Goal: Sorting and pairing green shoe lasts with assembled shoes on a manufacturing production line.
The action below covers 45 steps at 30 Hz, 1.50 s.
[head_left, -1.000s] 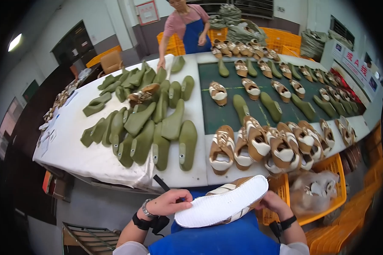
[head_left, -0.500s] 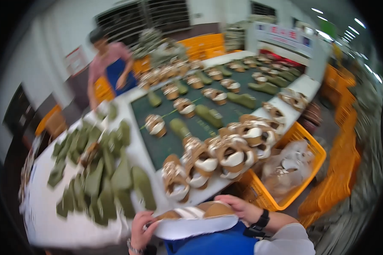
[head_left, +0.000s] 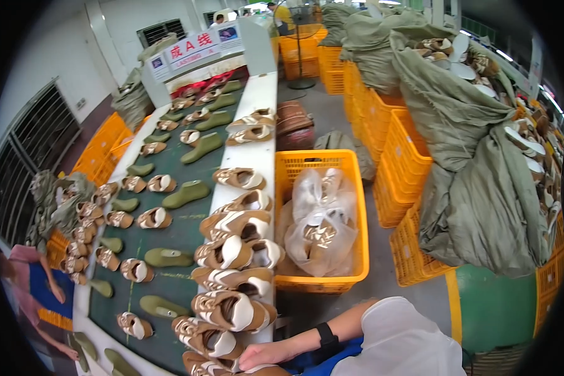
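Observation:
My right hand [head_left: 264, 355] lies at the bottom edge, fingers curled over a brown-and-white shoe [head_left: 257, 371] that is mostly cut off by the frame. A black band sits on its wrist and a white sleeve covers the upper arm. The hand is at the near end of a row of similar brown-and-white shoes [head_left: 232, 310] lined up along the white table edge [head_left: 262, 100]. My left hand is out of view.
A yellow crate [head_left: 351, 188] holding plastic bags of shoes stands right of the table. Stacked yellow crates [head_left: 407, 150] and big green sacks [head_left: 476, 163] fill the right. The green belt [head_left: 182, 229] carries green lasts and shoes. A person in a blue apron [head_left: 34, 285] is at the left.
The view has swung to the right, toward the crates and sacks. The white sole held in both hands earlier is no longer visible, and only my right hand remains in view.

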Motion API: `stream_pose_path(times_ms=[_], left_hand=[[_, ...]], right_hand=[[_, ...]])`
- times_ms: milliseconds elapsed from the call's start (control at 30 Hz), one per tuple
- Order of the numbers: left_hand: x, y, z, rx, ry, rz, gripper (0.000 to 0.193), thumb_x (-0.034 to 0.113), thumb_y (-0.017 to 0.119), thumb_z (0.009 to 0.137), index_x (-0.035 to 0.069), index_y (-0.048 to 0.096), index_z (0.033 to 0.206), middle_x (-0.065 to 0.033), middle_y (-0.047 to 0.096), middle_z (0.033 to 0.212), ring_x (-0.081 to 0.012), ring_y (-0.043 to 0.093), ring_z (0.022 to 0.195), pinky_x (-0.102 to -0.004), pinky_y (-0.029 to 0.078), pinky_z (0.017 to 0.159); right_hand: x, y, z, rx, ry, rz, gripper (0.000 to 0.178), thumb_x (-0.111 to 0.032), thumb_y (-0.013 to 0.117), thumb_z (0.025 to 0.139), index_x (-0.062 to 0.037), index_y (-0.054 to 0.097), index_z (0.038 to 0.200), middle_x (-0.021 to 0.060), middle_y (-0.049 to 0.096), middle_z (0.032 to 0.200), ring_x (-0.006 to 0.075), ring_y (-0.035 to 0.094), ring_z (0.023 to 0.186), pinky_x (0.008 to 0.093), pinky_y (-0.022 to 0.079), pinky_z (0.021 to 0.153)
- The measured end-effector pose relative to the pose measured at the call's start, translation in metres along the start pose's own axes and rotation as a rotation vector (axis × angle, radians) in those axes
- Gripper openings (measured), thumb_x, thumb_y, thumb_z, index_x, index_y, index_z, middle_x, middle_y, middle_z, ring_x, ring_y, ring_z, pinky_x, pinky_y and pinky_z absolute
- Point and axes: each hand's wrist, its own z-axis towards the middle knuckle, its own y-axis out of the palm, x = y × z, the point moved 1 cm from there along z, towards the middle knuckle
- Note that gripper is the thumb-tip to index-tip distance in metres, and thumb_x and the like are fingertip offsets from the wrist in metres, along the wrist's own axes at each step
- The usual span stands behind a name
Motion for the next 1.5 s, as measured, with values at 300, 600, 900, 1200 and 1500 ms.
stream_pose_path(times_ms=[300,600,900,1200,1500], left_hand=[[0.009,-0.004,0.007,-0.062,0.001,-0.196,0.038,0.036,0.044,0.09,0.011,0.045,0.118,-0.0084,0.048,0.117,-0.0245,0.045,0.108,-0.0441,0.037,0.096],[0.019,-0.035,-0.003,0.091,0.153,-0.242,0.038,0.038,0.045,0.089,0.014,0.046,0.118,-0.0071,0.049,0.116,-0.0244,0.045,0.108,-0.0452,0.036,0.096],[0.015,-0.045,-0.06,0.171,0.04,-0.363,0.064,0.051,0.049,0.082,0.007,0.039,0.127,-0.0149,0.035,0.133,-0.0326,0.035,0.12,-0.0509,0.022,0.103],[0.015,-0.045,-0.049,0.247,0.204,-0.415,0.055,0.024,0.053,0.078,0.009,0.033,0.127,-0.0199,0.05,0.114,-0.0322,0.049,0.106,-0.0454,0.038,0.094],[0.013,-0.01,-0.025,0.066,0.021,-0.437,0.057,0.008,0.054,0.076,0.01,0.029,0.127,-0.0196,0.042,0.124,-0.0295,0.044,0.112,-0.0421,0.037,0.096]], right_hand=[[-0.011,-0.007,0.0,0.059,-0.021,-0.034,0.025,-0.024,0.048,0.088,-0.0052,0.058,0.075,-0.0069,0.051,0.07,0.0001,0.043,0.067,0.0195,0.036,0.061],[0.032,0.038,0.031,-0.041,0.033,-0.161,0.029,-0.025,0.05,0.087,-0.003,0.056,0.069,-0.0069,0.048,0.063,0.0017,0.041,0.059,0.0206,0.035,0.053],[0.047,0.103,0.057,-0.367,-0.354,-0.65,0.029,-0.014,0.068,0.071,-0.0047,0.045,0.055,0.0081,0.046,0.053,0.0265,0.045,0.053,0.0339,0.035,0.049],[-0.008,0.105,0.058,-0.526,-0.372,-1.247,0.029,-0.026,0.07,0.069,-0.0083,0.055,0.087,0.0076,0.048,0.097,0.0257,0.051,0.081,0.0336,0.041,0.072],[-0.056,0.093,0.051,-0.694,0.005,-1.381,0.026,-0.024,0.068,0.072,-0.0108,0.053,0.089,0.0073,0.05,0.105,0.0225,0.057,0.076,0.0308,0.047,0.064]])
